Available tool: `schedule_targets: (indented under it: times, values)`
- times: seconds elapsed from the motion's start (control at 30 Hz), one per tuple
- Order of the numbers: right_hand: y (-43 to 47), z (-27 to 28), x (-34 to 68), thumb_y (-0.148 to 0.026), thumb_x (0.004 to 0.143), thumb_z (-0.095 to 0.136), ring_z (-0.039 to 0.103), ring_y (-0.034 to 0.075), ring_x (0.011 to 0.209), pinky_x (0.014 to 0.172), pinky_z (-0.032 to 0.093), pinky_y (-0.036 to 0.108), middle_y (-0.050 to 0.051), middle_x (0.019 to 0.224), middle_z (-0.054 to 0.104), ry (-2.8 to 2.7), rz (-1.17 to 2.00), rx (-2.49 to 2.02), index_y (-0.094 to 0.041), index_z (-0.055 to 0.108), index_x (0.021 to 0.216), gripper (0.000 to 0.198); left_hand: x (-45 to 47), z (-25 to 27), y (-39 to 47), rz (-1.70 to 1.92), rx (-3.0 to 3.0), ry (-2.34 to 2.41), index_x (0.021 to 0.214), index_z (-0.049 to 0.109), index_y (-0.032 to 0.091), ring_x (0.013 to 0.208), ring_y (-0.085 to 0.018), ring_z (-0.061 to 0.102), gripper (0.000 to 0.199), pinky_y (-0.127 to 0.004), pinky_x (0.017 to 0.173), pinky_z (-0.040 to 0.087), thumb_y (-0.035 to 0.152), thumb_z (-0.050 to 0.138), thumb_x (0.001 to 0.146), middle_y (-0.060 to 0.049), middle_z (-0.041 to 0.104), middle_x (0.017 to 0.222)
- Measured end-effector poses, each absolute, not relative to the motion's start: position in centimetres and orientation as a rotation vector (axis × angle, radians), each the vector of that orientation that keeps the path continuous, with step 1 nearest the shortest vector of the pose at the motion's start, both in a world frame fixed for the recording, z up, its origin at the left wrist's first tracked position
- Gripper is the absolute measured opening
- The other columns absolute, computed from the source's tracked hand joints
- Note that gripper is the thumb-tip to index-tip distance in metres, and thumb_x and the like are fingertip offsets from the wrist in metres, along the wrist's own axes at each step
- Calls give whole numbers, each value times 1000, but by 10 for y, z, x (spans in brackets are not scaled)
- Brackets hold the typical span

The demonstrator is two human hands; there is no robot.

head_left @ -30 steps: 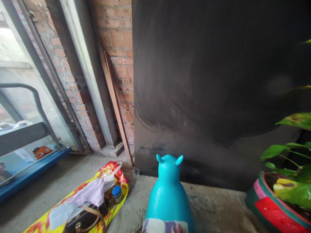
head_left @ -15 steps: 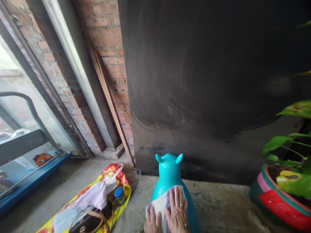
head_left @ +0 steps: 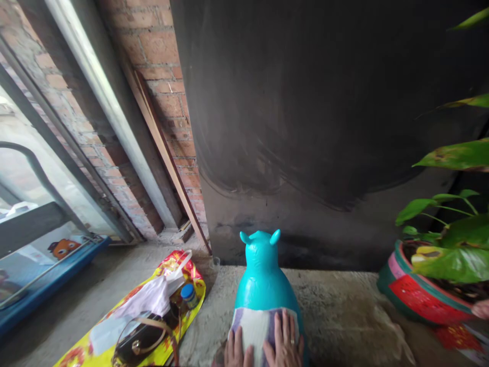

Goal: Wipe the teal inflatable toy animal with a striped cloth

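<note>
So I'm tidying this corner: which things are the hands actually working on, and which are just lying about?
In hand:
left hand
right hand
striped cloth
turquoise inflatable animal toy

Lying about:
yellow bag
blue-capped bottle
potted plant
wooden plank

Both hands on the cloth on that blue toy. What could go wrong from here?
1. The toy is rounded and smooth, and both the left hand and right hand lie flat on the cloth; the toy may roll or the cloth may slide off.
2. The open bag lies close on the left with a small bottle in it; a tipping toy could knock it.
3. The plant pot sits near on the right.
</note>
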State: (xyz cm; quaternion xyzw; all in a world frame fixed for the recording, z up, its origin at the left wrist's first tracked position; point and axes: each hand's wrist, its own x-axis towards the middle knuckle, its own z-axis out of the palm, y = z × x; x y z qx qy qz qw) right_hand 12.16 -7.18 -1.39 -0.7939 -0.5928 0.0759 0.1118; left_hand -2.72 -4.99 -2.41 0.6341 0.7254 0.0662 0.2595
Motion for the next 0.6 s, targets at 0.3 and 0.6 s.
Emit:
schedule_targets:
  times: [0.3,0.6]
  values:
    - [-11,7,163,-34,92,33,33,30,139,106,39,48,14,148,38,-1533,449,-2156,-17,44,139,52,-28,13,-19,209,1659,1996,146,29,14,145,-25,25,65,-44,113,34,40,36,87,-14,25,158]
    - [-38,44,158,-24,90,28,62,21,90,83,48,32,9,92,64,-1668,517,-1873,-22,68,89,41,-9,39,-4,334,2074,1588,142,40,25,142,-20,31,69,-46,120,21,8,39,75,-2,42,150]
